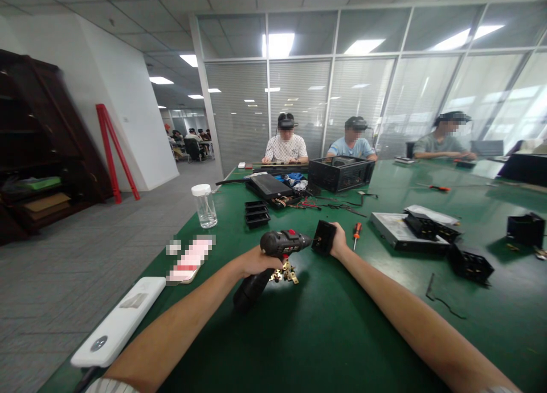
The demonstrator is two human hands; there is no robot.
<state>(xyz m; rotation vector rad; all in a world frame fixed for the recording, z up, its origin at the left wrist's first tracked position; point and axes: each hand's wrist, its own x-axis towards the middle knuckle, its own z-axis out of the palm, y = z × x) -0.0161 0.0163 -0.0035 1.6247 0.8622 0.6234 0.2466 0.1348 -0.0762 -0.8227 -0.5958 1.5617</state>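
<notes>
A black power drill (284,242) is gripped by my left hand (260,262), its chuck pointing right. My right hand (339,240) holds a small black box-shaped part (323,237) close to the drill's tip; whether the two touch, I cannot tell. Several brass-coloured metal pieces (291,273) lie on the green table just below the drill. An orange-handled screwdriver (357,233) rests right beside my right hand.
Black trays (257,213), a clear jar (205,206) and a white power strip (119,319) are on the left. Behind stands a black metal frame (342,174). More black parts (470,263) and a flat grey case (405,232) lie right. Three people sit across the table.
</notes>
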